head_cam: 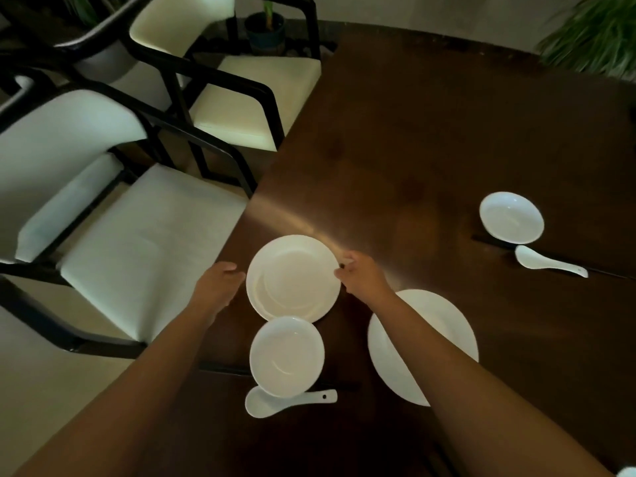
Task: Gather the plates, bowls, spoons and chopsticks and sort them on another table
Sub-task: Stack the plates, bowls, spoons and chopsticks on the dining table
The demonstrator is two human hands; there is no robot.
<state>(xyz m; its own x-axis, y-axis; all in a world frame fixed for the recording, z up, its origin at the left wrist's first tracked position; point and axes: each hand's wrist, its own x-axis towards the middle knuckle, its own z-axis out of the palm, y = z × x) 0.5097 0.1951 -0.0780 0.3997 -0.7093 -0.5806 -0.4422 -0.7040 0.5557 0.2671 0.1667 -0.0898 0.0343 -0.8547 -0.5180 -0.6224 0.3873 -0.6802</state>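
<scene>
Lifting the white plate (293, 277), by the look of it: lying flat on the dark table (395, 160), directly between the two grips. Best done by getting fingertips under opposite rims, raising both sides level, and clearing the bowl (286, 356) whose far rim is touching or just overlapping the plate's near edge, on the side toward the body. Worth watching: tilting toward that bowl could knock it onto the spoon (275, 402) tucked under its near side.

Right hand (361, 277) pinching the plate's right rim, fingers curled over the edge, thumb side hard to make out. Left hand (220, 284) sitting just beside the left rim, fingers loosely bent, seemingly touching nothing yet; contact with the rim cannot be told for certain. Needing to close in under that edge before any lift.

Under the right forearm, near the right grip's wrist, lying a second, larger plate (447, 325), partly hidden. Well off beyond the right grip: another bowl (511, 217), a second spoon (547, 263) and dark chopsticks (488, 242) lying beneath them. Dark chopsticks (223, 368) also showing under the near bowl. Outside the left grip, cream-cushioned chairs (144, 242) drawn up to the table's edge.
</scene>
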